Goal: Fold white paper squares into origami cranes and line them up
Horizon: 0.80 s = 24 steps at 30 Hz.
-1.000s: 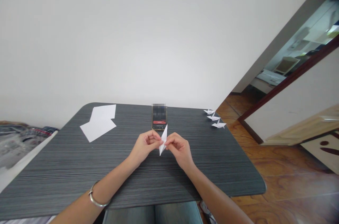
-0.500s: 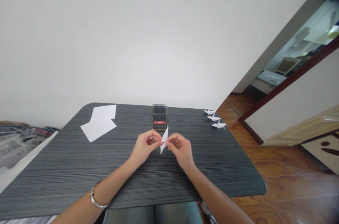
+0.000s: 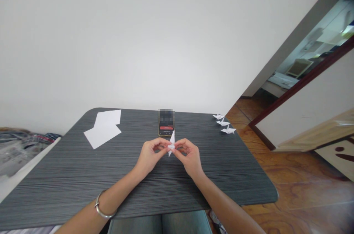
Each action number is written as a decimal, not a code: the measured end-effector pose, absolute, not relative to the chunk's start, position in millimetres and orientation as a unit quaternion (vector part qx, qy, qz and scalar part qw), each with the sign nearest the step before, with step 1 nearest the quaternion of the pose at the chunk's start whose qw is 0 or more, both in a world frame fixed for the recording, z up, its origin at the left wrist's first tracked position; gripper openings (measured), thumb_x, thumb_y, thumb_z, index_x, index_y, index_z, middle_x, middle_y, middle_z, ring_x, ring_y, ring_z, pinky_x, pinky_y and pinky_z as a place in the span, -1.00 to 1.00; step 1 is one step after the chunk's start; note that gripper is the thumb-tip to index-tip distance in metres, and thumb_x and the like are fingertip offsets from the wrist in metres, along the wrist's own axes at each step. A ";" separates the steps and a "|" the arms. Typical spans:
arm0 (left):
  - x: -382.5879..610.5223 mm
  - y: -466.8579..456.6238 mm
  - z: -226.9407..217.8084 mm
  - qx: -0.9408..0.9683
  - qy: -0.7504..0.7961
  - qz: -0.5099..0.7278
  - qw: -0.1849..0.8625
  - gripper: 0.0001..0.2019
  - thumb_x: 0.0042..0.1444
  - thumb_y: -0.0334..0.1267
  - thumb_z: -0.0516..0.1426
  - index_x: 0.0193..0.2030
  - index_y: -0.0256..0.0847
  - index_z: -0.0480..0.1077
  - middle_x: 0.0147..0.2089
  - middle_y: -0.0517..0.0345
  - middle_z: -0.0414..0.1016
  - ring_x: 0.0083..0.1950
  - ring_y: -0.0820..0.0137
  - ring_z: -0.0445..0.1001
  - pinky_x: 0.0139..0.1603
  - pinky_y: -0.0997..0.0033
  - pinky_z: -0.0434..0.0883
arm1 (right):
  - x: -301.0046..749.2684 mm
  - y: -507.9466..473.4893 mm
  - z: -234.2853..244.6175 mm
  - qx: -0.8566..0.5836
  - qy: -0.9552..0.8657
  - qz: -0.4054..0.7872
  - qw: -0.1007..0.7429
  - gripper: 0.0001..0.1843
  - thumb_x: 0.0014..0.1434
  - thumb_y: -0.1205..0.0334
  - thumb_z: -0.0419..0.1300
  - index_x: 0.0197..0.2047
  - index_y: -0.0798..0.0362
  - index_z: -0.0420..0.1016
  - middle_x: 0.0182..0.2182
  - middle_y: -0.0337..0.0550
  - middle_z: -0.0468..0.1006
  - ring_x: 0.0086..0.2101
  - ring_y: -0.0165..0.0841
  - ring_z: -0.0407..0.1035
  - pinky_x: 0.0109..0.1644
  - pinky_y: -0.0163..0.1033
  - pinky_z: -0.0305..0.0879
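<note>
A small folded white paper crane (image 3: pixel 172 139) is pinched between both hands above the middle of the table. My left hand (image 3: pixel 151 154) grips its left side with thumb and fingertips, a silver bangle on that wrist. On the other side, my right hand (image 3: pixel 190 154) pinches it the same way. One long point sticks up away from me and a shorter one points toward me; the fingertips cover part of its centre. Just beyond the hands lies a phone (image 3: pixel 166 122), its screen partly blurred.
Three finished-looking paper cranes (image 3: pixel 223 123) stand in a row by the right edge of the dark table (image 3: pixel 83 178). Two overlapping white paper sheets (image 3: pixel 103 135) lie at the back left. A white wall rises behind; bagged items (image 3: pixel 19 149) sit left of the table.
The crane has turned slightly more upright, and its centre looks more spread between my fingertips. Both hands have stayed nearly in place.
</note>
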<state>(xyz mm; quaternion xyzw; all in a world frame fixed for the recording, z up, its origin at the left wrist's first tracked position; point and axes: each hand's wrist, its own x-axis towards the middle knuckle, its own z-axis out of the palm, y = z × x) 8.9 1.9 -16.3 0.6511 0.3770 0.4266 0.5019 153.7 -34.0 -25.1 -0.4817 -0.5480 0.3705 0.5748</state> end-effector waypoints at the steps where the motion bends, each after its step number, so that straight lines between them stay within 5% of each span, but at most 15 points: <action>1: 8.5 1.8 -15.7 0.662 0.382 0.428 0.482 -0.88 -0.10 -0.30 0.20 -0.39 -0.28 0.47 -0.43 0.12 0.50 -0.42 0.44 0.43 -0.37 0.50 0.36 | 153.8 -33.9 -24.7 -0.481 -0.547 0.369 0.577 -0.92 -0.07 0.38 0.22 -0.42 0.07 0.41 -0.50 -0.24 0.43 -0.44 -0.40 0.35 -0.41 -0.35 0.29; 7: 5.7 1.5 -13.5 0.706 0.416 0.427 0.382 -0.88 -0.08 -0.26 0.19 -0.50 -0.28 0.43 -0.55 0.22 0.43 -0.59 0.55 0.26 -0.57 0.58 0.20 | 154.4 -33.9 -25.0 -0.497 -0.549 0.338 0.580 -0.90 -0.08 0.35 0.24 -0.40 0.06 0.42 -0.51 -0.26 0.38 -0.47 -0.43 0.29 -0.43 -0.36 0.27; 12: 4.1 -0.9 -14.5 0.721 0.414 0.428 0.354 -0.88 -0.02 -0.25 0.15 -0.38 -0.23 0.46 -0.44 0.15 0.51 -0.46 0.47 0.40 -0.53 0.57 0.24 | 152.5 -34.5 -27.5 -0.468 -0.505 0.435 0.580 -0.86 -0.05 0.23 0.24 -0.36 0.06 0.45 -0.58 -0.28 0.45 -0.58 -0.46 0.32 -0.50 -0.35 0.30; 18: 4.4 -2.2 -10.7 0.721 0.357 0.469 0.365 -0.90 -0.01 -0.35 0.13 -0.47 -0.21 0.49 -0.32 0.08 0.48 -0.29 0.39 0.44 -0.38 0.51 0.35 | 151.2 -34.1 -25.7 -0.427 -0.471 0.493 0.594 -0.90 -0.09 0.23 0.27 -0.44 0.05 0.47 -0.56 -0.25 0.53 -0.53 -0.40 0.41 -0.44 -0.30 0.36; 24: 5.3 -0.2 -12.9 0.692 0.347 0.488 0.404 -0.90 -0.03 -0.36 0.14 -0.48 -0.22 0.49 -0.41 0.13 0.38 -0.37 0.45 0.39 -0.44 0.55 0.33 | 152.6 -35.9 -26.0 -0.425 -0.488 0.465 0.604 -0.92 -0.10 0.26 0.28 -0.45 0.05 0.49 -0.53 -0.22 0.53 -0.48 -0.37 0.42 -0.37 -0.25 0.38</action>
